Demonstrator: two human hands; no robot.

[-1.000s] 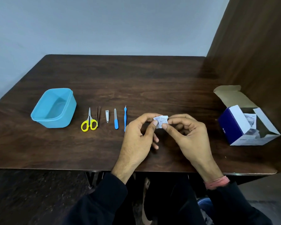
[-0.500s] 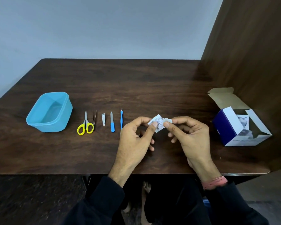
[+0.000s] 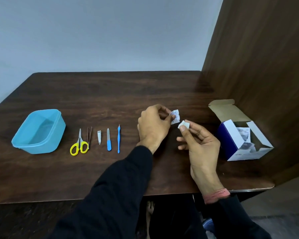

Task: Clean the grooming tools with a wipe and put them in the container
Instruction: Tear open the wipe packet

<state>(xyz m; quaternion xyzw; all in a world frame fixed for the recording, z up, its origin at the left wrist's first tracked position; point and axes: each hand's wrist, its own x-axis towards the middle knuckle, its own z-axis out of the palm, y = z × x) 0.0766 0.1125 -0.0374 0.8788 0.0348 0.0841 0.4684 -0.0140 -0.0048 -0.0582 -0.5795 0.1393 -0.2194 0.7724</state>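
My left hand [image 3: 154,125] pinches a torn printed wipe packet [image 3: 175,116] above the table. My right hand [image 3: 199,144] pinches a small folded white wipe [image 3: 184,125] just right of the packet. On the table to the left lie, in a row, yellow-handled scissors [image 3: 78,145], tweezers [image 3: 89,137], a small nail clipper [image 3: 99,137], a blue-handled nail file [image 3: 108,142] and a thin blue cuticle tool [image 3: 118,139]. An empty blue container [image 3: 39,131] stands at the far left.
An open blue-and-white cardboard box [image 3: 240,135] of wipe packets stands at the right, close to a brown wooden side panel [image 3: 259,66]. The dark wooden table [image 3: 102,99] ends at a pale wall behind.
The packet has been torn open and the wipe pulled out. My hands have separated, the left keeping the packet and the right drawing away with the wipe.
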